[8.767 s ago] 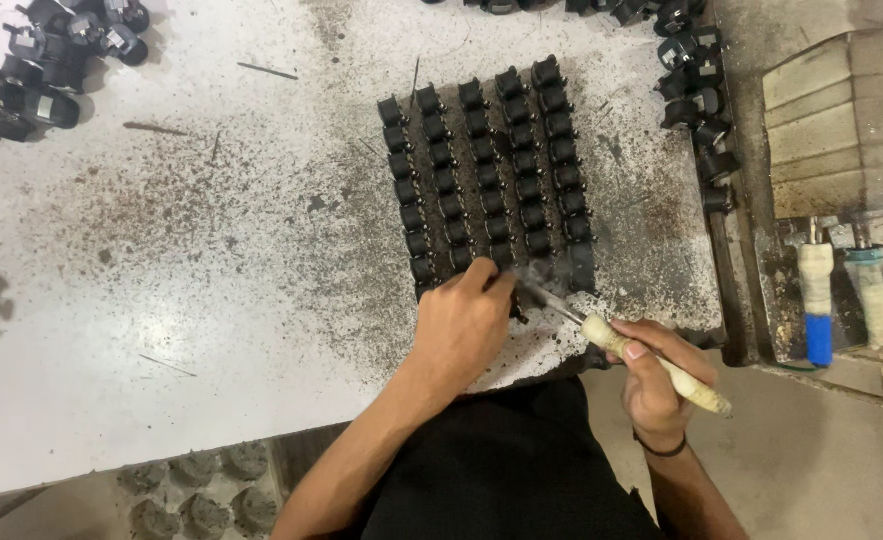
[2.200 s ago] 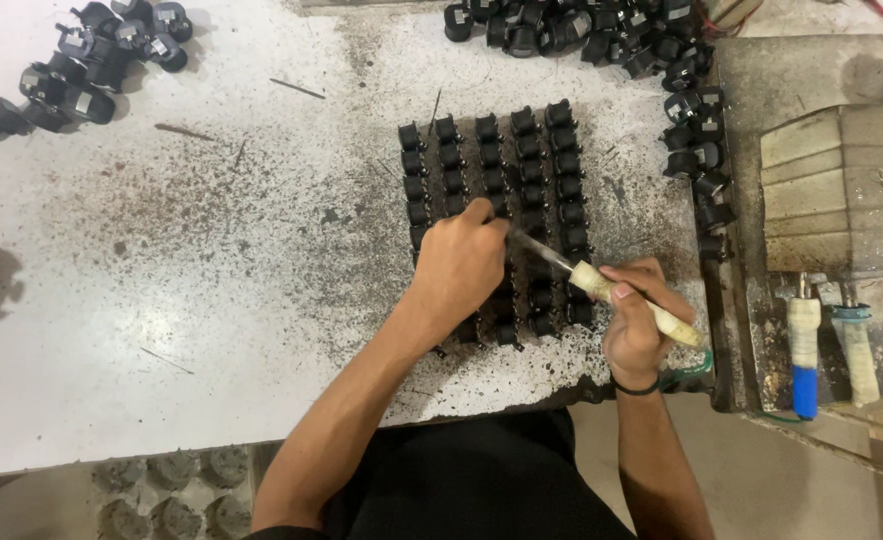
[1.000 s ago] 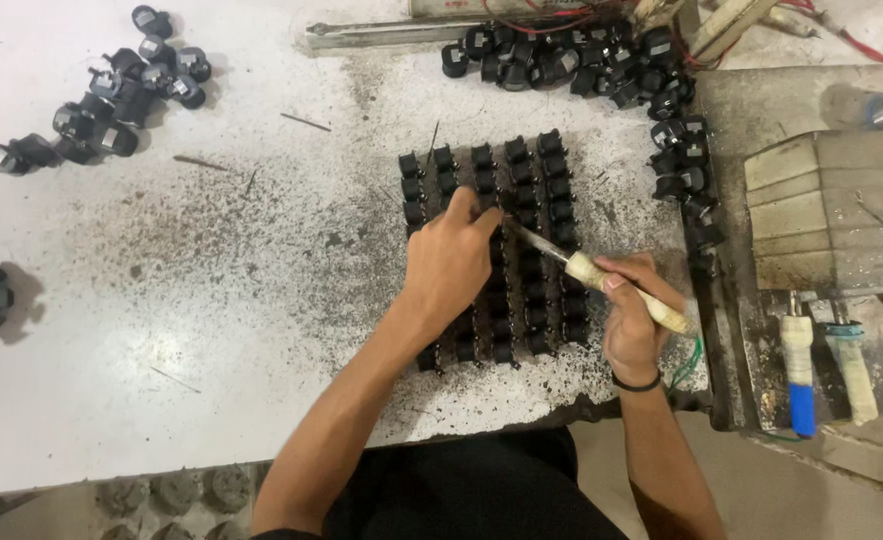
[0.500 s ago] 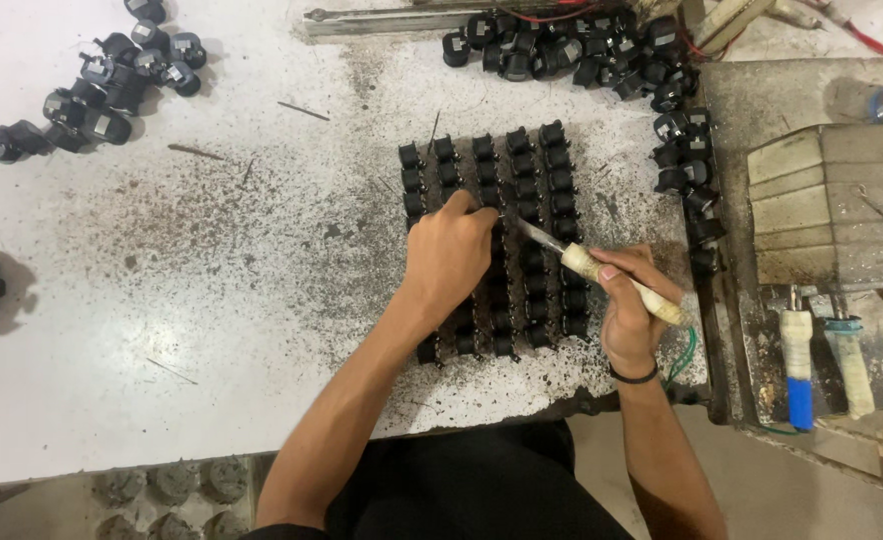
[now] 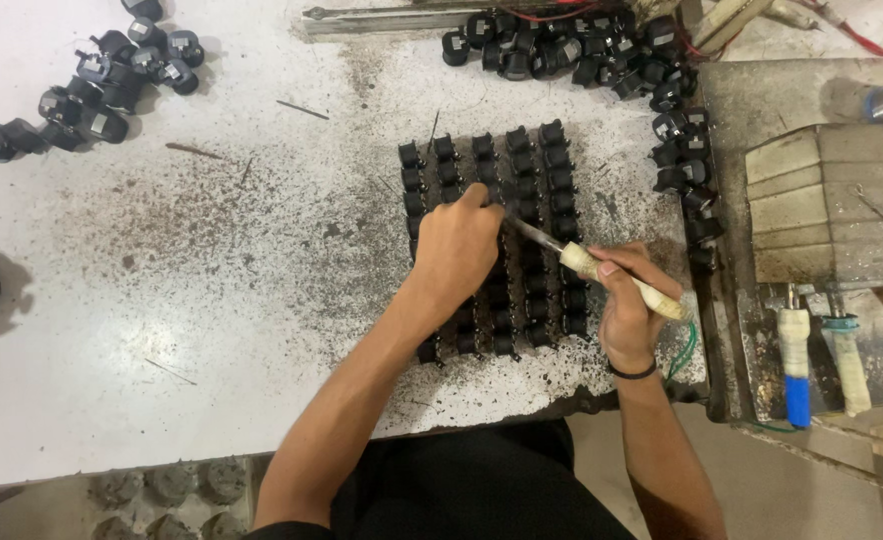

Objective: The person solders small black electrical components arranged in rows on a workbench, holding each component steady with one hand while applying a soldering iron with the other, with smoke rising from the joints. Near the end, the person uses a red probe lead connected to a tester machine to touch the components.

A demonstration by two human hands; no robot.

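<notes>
Several small black parts [image 5: 522, 165] stand in neat rows and columns on a stained white table [image 5: 212, 280]. My left hand [image 5: 457, 250] rests over the middle of that block, fingers bent down onto one part. My right hand [image 5: 627, 305] grips the pale handle of a soldering iron [image 5: 612, 275]; its thin metal shaft slants up-left and the tip meets the parts just beside my left fingertips. What my left fingers pinch is hidden under the hand.
Loose black parts lie in heaps at the top left [image 5: 102, 80] and along the top right [image 5: 602, 55]. A metal stand [image 5: 832, 200] sits at the right edge, with two more handled tools [image 5: 797, 365] below it. A green wire [image 5: 684, 355] trails off the table's front.
Over the earlier frames both hands have worked upward along the block, from its near rows to its middle. In the last second they hardly moved.
</notes>
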